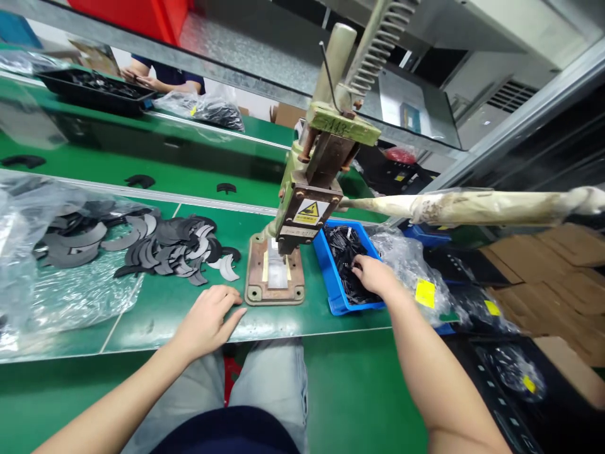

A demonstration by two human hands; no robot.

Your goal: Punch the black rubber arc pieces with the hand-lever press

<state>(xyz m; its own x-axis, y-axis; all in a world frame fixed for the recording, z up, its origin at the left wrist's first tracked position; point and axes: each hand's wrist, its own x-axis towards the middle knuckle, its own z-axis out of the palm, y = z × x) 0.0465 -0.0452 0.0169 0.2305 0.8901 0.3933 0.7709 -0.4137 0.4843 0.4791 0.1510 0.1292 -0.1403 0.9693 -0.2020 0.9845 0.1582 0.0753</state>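
My left hand (210, 318) rests on the green table edge, left of the press base (275, 293), fingers apart and holding nothing. My right hand (371, 274) reaches into a blue bin (338, 304) of small black parts (347, 252); its fingers are bent together at the parts, and what they pinch is too small to name. Curved dark grey pieces (174, 246) lie in a heap to the left of the press, some on a clear plastic bag (94, 296). The green press head (307, 205) with a yellow warning label stands over its base.
The press's wrapped lever (454, 207) sticks out to the right above the bin. Bagged black parts (406, 261) sit right of the bin. Behind are a green belt (189, 167) with curved pieces, a black tray (94, 94) and another person's hands (142, 79). Cardboard (548, 277) lies at right.
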